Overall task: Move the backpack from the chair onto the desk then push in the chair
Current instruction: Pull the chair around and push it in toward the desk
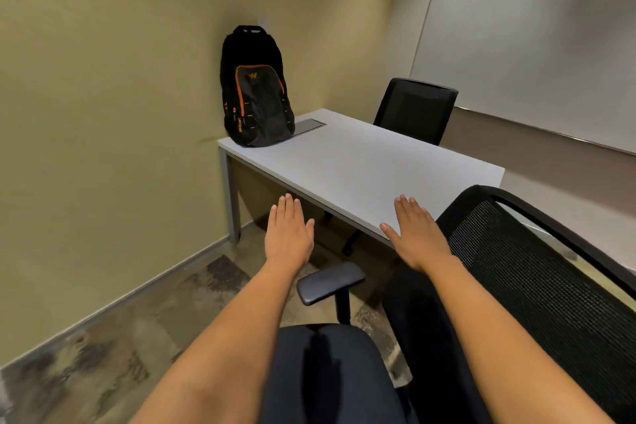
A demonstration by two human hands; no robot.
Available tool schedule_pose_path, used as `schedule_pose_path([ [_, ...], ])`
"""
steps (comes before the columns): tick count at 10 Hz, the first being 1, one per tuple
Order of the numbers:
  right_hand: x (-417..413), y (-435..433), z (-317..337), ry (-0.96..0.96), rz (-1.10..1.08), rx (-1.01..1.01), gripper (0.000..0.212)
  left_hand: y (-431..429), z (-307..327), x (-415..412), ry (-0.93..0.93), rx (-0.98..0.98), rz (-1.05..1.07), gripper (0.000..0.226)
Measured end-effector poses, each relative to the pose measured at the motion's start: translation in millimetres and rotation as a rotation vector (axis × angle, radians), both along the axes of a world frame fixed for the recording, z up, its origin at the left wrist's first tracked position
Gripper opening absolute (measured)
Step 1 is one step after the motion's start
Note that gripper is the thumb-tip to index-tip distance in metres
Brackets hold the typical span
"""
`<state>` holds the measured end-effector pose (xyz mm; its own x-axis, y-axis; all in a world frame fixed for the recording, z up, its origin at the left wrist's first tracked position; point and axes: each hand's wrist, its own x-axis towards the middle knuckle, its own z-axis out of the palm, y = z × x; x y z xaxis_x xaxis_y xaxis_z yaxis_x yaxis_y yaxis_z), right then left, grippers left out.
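Both hands (288, 234) (416, 234) hover flat; backpack (256, 93) stands on desk (361, 169).

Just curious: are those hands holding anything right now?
Nothing. The left hand and right hand hover flat and open, with the black-and-orange backpack on the grey desk.

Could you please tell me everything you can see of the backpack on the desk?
The backpack is black, of what looks like woven fabric, with orange trim outlining its front pocket, a small orange logo near the top of that pocket and orange lettering low on one side. A carry handle shows at its top. It stands upright on the far left corner of the pale grey desk, close to the wall, its base resting on the desktop beside a grey cover plate. It looks closed. Neither hand touches it.
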<state>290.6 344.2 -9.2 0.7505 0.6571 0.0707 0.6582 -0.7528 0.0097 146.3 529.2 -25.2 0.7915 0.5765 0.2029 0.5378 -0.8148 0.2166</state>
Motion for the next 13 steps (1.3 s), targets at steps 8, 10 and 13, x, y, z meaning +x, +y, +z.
schedule_pose_path([
  [8, -59, -108, 22, -0.019, 0.26, 0.072, 0.07, -159, 21, -95, -0.023, 0.037, 0.265, 0.059],
  [10, -59, -154, 34, -0.054, 0.285, 0.062, 0.07, -214, 23, -103, -0.003, 0.026, 0.291, 0.059],
  [13, 4, -225, 44, -0.054, 0.29, 0.073, 0.069, -291, 31, -57, -0.039, 0.006, 0.33, 0.059],
])
